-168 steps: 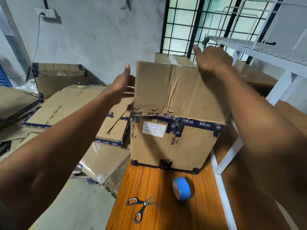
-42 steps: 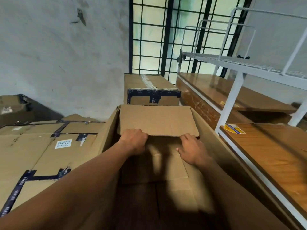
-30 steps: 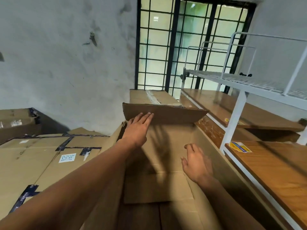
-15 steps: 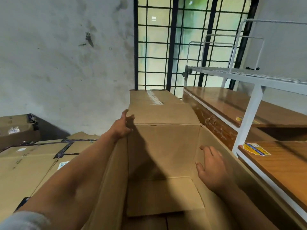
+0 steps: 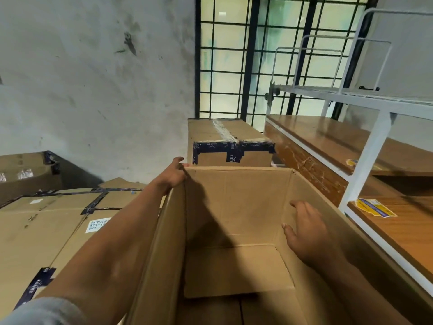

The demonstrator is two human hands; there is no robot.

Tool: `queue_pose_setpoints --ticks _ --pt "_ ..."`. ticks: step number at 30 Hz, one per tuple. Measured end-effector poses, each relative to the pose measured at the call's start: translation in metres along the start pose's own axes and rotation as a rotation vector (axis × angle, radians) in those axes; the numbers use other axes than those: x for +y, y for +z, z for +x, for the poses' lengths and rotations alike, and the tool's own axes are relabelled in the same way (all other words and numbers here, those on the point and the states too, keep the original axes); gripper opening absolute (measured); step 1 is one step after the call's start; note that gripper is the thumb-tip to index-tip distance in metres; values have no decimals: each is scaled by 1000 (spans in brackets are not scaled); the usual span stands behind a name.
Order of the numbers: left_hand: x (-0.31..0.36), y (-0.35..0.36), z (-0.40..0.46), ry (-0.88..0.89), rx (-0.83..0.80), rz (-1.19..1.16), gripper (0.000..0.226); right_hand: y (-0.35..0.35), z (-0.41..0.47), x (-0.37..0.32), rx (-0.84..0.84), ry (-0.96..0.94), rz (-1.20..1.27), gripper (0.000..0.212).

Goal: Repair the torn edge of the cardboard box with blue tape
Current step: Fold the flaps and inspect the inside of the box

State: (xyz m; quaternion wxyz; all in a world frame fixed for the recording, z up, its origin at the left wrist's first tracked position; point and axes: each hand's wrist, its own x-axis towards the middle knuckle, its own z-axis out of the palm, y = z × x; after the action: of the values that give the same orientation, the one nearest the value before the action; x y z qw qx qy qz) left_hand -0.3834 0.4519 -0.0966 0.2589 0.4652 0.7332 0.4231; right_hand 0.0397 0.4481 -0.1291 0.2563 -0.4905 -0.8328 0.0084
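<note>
A large brown cardboard box (image 5: 239, 202) stands open right below me, and I look down into it. Its far wall is upright, and a bottom flap (image 5: 234, 270) lies flat inside. My left hand (image 5: 172, 175) reaches along the outside of the left wall and grips the far left top corner of the rim. My right hand (image 5: 307, 233) is inside the box, with its fingers spread and its palm against the right inner wall. No blue tape, scissors or torn edge shows in this view.
A sealed box with dark blue printed tape (image 5: 232, 141) stands just beyond the open one. Stacked cardboard boxes (image 5: 46, 221) fill the left side. A white-framed rack with wooden shelves (image 5: 365, 160) runs close along the right. Ahead is a barred window (image 5: 257, 55).
The far flap, folded inward a second ago, now stands out of the opening. My left hand moved from that flap to the far left corner. My right hand stays against the right inner wall.
</note>
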Motion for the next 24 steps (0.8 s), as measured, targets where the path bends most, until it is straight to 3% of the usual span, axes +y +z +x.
queue_pose_setpoints --ticks 9,18,24 --pt "25 12 -28 45 102 337 72 -6 -1 -15 5 8 -12 62" --pt "18 6 -121 56 104 226 67 -25 -14 -32 -7 10 -33 57" --pt "20 2 -201 91 62 355 69 -59 -28 -47 -1 -8 -28 43"
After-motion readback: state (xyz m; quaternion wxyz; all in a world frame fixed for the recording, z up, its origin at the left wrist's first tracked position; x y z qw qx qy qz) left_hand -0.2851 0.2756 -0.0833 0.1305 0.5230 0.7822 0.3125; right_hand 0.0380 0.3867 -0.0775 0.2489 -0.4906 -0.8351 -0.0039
